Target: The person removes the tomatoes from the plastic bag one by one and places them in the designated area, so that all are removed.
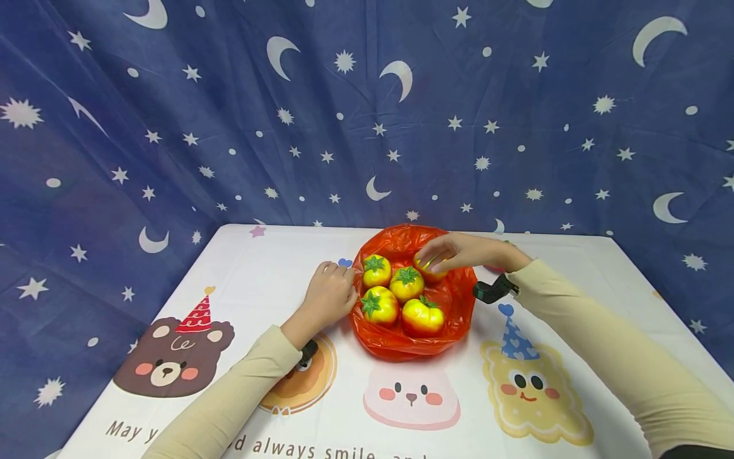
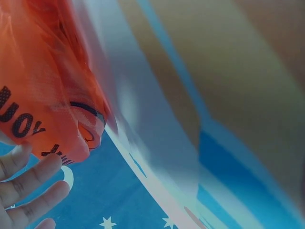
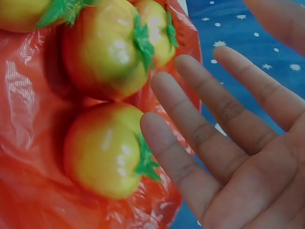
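A red plastic bag [image 1: 373,341] stands wide open on the table, holding several yellow-and-red tomatoes [image 1: 422,317] with green leafy tops. At its left rim, my left hand [image 1: 329,290] grips the plastic; in the left wrist view its fingers [image 2: 40,176] lie along the printed side of the bag [image 2: 43,109]. My right hand [image 1: 450,250] is over the back right of the bag, above a tomato [image 1: 430,271] it partly hides. From the right wrist, the fingers [image 3: 205,133] look straight and spread beside a tomato [image 3: 102,150], with nothing held.
A red thing with a bit of green [image 1: 496,268] shows behind my right wrist, mostly hidden. The white tablecloth [image 1: 573,306] carries printed cartoon faces and lettering. A blue curtain [image 1: 355,153] with moons and stars hangs behind the table's far edge.
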The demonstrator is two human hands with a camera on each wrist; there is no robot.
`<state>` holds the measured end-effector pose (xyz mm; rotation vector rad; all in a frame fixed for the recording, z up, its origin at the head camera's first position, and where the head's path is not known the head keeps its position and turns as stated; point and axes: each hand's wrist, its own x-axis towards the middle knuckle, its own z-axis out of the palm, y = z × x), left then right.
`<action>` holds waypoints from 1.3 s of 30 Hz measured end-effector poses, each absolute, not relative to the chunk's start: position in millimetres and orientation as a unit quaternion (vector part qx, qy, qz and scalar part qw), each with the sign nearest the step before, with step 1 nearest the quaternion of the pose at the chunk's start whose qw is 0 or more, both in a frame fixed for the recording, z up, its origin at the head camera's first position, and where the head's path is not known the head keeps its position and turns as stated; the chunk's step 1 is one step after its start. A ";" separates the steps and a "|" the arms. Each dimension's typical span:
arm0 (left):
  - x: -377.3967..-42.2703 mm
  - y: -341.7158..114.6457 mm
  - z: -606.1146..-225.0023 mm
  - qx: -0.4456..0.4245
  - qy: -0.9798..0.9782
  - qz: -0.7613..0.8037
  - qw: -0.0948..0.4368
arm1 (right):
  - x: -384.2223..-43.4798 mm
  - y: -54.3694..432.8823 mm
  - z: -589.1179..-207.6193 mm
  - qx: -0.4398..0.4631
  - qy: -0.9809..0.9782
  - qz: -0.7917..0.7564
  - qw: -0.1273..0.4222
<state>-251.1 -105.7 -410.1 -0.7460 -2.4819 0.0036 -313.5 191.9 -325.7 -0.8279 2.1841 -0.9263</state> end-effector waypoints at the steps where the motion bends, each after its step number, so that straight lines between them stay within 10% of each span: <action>1: -251.0 -105.7 -410.0 -0.278 -0.921 0.001 0.272 | -313.5 190.9 -327.6 -0.309 0.826 -0.352 0.314; 39: -253.6 -105.5 -413.3 -0.278 -0.919 0.009 0.278 | -303.9 187.1 -366.6 -0.313 0.799 -0.345 0.380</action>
